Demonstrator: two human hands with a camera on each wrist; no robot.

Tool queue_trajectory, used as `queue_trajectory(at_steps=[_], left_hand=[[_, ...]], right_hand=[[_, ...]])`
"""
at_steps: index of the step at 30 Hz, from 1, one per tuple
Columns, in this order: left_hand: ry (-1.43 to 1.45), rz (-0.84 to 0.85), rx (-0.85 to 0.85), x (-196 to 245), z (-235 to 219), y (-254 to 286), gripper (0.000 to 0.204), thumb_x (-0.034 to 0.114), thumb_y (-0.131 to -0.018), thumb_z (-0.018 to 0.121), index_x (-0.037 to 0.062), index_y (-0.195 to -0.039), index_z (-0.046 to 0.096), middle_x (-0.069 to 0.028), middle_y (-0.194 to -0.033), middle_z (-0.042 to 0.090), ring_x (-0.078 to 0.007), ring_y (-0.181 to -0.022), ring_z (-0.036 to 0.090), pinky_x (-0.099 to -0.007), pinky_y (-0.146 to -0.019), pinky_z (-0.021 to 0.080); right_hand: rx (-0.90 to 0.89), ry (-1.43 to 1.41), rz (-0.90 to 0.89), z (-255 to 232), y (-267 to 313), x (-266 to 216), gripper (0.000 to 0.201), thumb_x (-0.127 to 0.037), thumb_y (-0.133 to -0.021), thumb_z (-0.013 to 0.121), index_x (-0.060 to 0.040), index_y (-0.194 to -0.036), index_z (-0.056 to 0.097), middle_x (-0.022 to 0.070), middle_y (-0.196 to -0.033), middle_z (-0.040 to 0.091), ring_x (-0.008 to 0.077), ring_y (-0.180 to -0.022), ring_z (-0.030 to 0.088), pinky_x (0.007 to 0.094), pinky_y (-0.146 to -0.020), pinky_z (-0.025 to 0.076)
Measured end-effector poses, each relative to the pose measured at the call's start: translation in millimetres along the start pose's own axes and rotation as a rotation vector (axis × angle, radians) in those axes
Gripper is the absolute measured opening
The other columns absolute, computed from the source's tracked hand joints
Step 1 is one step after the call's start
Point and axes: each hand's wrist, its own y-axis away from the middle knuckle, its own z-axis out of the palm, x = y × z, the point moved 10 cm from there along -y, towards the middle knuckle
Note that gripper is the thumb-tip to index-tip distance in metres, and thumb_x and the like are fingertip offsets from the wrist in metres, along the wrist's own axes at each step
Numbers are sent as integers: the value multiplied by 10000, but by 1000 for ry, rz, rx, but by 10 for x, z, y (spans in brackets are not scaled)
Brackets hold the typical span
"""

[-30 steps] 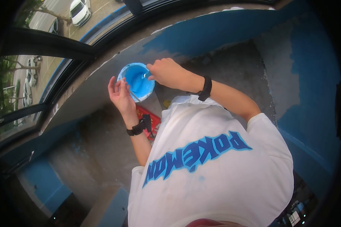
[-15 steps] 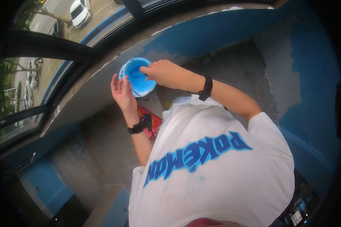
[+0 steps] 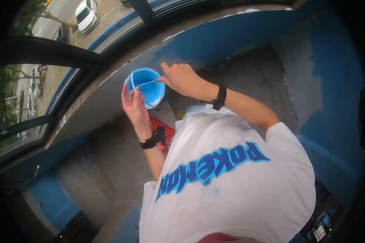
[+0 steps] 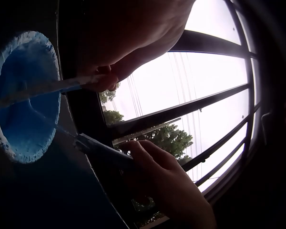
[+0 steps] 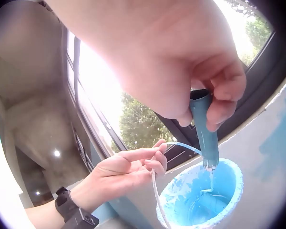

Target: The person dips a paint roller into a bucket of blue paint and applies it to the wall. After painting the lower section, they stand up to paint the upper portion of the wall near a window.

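A paint bucket point(image 3: 162, 95) with a blue-smeared rim and light blue paint inside hangs by its wire handle point(image 5: 155, 193). My left hand point(image 3: 137, 112) pinches that handle between thumb and fingers, at the bucket's left side. From the right, my right hand point(image 3: 184, 81) grips the teal tube handle of a paint roller point(image 5: 207, 136). Its thin metal rod point(image 4: 44, 119) reaches from the handle into the bucket. In the right wrist view the handle's lower end is just above the rim, coated with wet paint. The roller's far end lies down in the bucket, mostly hidden.
A dark-framed window point(image 3: 56, 48) runs along the left and far side, with parked cars outside. Below it is a wall point(image 3: 231, 34) partly painted blue. A red object point(image 3: 161, 126) lies below, beside my left forearm. My white shirt point(image 3: 231, 194) fills the lower middle.
My right hand first moved in over the bucket, then back to the right, so the rod now shows across the opening. The bucket shifted up slightly, then down again.
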Motion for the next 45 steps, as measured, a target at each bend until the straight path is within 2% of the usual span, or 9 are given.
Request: queue_trajectory(at_steps=[4, 8, 11, 16, 21, 24, 32, 36, 45], left_hand=[[-22, 29, 4, 39, -59, -56, 544, -7, -930, 631, 29, -1422, 404, -70, -1048, 653, -109, -926, 619, -232, -757, 508], [-45, 12, -11, -24, -11, -81, 562, -19, -922, 631, 42, -1431, 399, -76, -1058, 656, -112, -940, 617, -234, -779, 505], [-41, 18, -26, -44, 61, -93, 575, -20, -917, 636, 44, -1435, 395, -70, -1058, 655, -113, -947, 619, -232, -786, 502], [-11, -34, -11, -83, 94, 20, 578, -8, -916, 646, 44, -1436, 399, -65, -1044, 663, -115, -947, 620, -233, -777, 503], [-66, -43, -29, -103, 59, 45, 527, 4, -920, 643, 15, -1406, 437, -46, -976, 662, -110, -929, 619, -228, -740, 490], [-98, -27, -12, -109, -4, 32, 500, -2, -920, 639, 14, -1389, 464, -47, -982, 664, -104, -921, 616, -223, -721, 489], [-69, -76, -109, -229, 250, 41, 531, 18, -906, 679, 31, -1393, 468, -49, -985, 672, -116, -913, 632, -244, -740, 499], [-150, -35, -47, -185, 73, 45, 529, 12, -905, 675, 28, -1391, 467, -44, -961, 673, -114, -899, 635, -239, -727, 499], [-105, -37, 100, -156, -306, 11, 493, -21, -913, 635, -7, -1371, 454, -75, -960, 662, -124, -879, 621, -234, -715, 493]], right_hand=[[70, -15, -299, 56, 76, -230, 333, -288, -922, 642, -56, -1123, 514, 154, -783, 626, 328, -703, 667, 407, -609, 528], [142, 5, -383, 35, 116, -339, 304, -281, -917, 647, -40, -1069, 541, 144, -795, 591, 339, -698, 662, 397, -588, 517], [113, 59, -278, 18, 34, -287, 304, -319, -912, 651, -22, -948, 599, 156, -756, 622, 342, -682, 661, 396, -585, 517], [-104, 66, 102, -57, 102, 39, 464, -439, -898, 648, -1, -746, 642, 191, -665, 649, 361, -654, 659, 409, -611, 532], [50, -10, 3, 107, 229, 142, 377, -371, -900, 665, 3, -904, 624, 191, -720, 653, 369, -706, 659, 432, -647, 535], [130, -5, -203, 24, 319, 2, 307, -302, -886, 679, -11, -954, 606, 181, -735, 647, 371, -728, 657, 442, -658, 535], [-347, 287, 22, 585, 391, 439, 289, -301, -883, 674, -19, -824, 688, 187, -720, 655, 368, -722, 670, 440, -667, 544], [-412, 242, -10, 751, 455, 461, 327, -306, -884, 682, 1, -773, 688, 208, -721, 658, 377, -715, 669, 444, -669, 545], [-324, -74, 182, 202, 761, 653, 257, -256, -907, 674, -1, -902, 640, 207, -776, 656, 380, -712, 641, 428, -652, 501]])
